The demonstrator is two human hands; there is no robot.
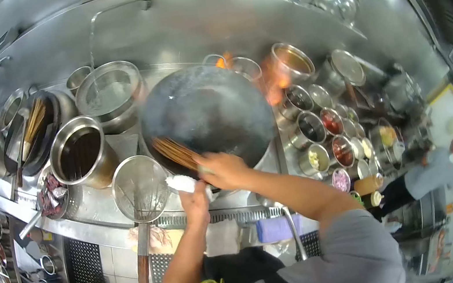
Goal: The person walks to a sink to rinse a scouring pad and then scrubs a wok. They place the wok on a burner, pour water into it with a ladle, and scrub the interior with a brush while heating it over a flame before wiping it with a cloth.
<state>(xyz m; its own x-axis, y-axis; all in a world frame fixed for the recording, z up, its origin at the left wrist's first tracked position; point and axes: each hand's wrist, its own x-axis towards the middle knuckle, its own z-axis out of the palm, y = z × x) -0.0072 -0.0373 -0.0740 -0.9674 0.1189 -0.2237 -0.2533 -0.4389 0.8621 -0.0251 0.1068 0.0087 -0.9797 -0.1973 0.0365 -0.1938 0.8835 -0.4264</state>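
A large dark wok (209, 103) sits on the range in front of me, steam hazing its inside. My right hand (222, 171) is closed round a bamboo wok brush (175, 152), whose bristles rest against the near left part of the wok. Just below, my left hand (195, 205) grips a white cloth (182, 183) at the wok's near rim. Whatever part of the wok lies under that cloth is hidden. Left of this hand is a round mesh strainer (140, 189) with a wooden handle.
Flames (273, 84) rise behind the wok on the right. Water runs from a tap (118, 6) into a metal pot (108, 94). A pot of dark liquid (81, 154) stands at left. Several ingredient tins (314, 160) crowd the right side. Another person (430, 172) stands at far right.
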